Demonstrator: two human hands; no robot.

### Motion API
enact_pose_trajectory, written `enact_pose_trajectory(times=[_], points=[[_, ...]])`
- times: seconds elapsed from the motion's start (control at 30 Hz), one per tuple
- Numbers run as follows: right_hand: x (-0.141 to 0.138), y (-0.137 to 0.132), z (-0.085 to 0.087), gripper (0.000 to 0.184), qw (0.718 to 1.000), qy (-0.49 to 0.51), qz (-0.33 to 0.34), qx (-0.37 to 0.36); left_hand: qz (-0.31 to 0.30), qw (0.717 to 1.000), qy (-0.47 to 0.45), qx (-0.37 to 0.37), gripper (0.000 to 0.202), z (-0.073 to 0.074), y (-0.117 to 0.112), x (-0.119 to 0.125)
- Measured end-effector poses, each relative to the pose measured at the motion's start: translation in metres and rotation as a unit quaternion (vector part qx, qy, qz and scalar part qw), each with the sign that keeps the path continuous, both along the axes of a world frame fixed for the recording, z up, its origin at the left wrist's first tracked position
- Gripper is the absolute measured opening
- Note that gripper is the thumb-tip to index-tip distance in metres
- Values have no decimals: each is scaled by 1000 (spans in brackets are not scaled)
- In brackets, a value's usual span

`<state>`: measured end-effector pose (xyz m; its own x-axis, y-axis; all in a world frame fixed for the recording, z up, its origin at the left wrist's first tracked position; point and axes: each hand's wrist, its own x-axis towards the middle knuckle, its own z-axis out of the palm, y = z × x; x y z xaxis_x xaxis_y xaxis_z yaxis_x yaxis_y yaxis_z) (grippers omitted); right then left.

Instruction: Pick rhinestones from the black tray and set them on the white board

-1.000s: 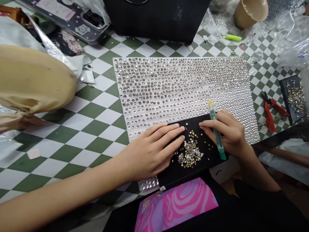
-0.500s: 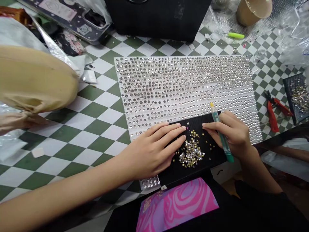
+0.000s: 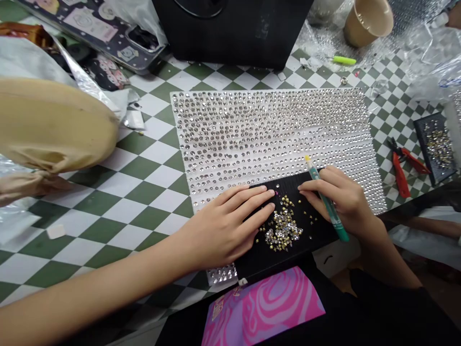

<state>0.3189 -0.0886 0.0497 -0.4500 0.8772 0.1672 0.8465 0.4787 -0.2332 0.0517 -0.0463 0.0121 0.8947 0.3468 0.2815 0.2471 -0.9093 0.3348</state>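
Observation:
My left hand (image 3: 234, 223) lies with its fingers stretched out over the left part of a black tray (image 3: 248, 269). Beside its fingertips is a heap of small rhinestones (image 3: 284, 226), silver and gold, with a few strays around it. At the tray's right side my right hand (image 3: 340, 197) is closed around a teal pen-shaped tool (image 3: 329, 206), yellow tip pointing up and away. Its thumb and index fingertips meet just above the tray; anything tiny between them cannot be made out. Under the tray's far edge lies a white sheet (image 3: 216, 166) covered in rows of rhinestones.
Right of the sheet are red-handled pliers (image 3: 400, 175) and another dark tray (image 3: 425, 144) of stones. Behind stand a black box (image 3: 234, 38) and a brown cup (image 3: 360, 29), near a green-handled tool (image 3: 344, 60). A tan wrapped bundle (image 3: 54, 125) sits at left.
The view has shifted slightly, so the surroundings sit a little differently in it. Both hands keep nearly the same pose at the tray, the pen-shaped tool still in my right hand.

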Motion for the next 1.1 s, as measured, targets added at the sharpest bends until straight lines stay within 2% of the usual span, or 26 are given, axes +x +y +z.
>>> enact_pose_trajectory(times=[0.23, 0.87, 1.03, 1.1], points=[[2, 3, 2, 11, 999, 15, 9, -32, 1, 1000, 2, -1, 39, 0, -1, 0], [9, 5, 3, 14, 997, 58, 8, -44, 3, 1000, -5, 2, 38, 1, -1, 0], [16, 7, 10, 14, 996, 85, -26, -24, 2, 1000, -2, 3, 39, 1, -1, 0], [21, 9, 15, 14, 992, 102, -73, -6, 3, 1000, 1, 3, 39, 1, -1, 0]])
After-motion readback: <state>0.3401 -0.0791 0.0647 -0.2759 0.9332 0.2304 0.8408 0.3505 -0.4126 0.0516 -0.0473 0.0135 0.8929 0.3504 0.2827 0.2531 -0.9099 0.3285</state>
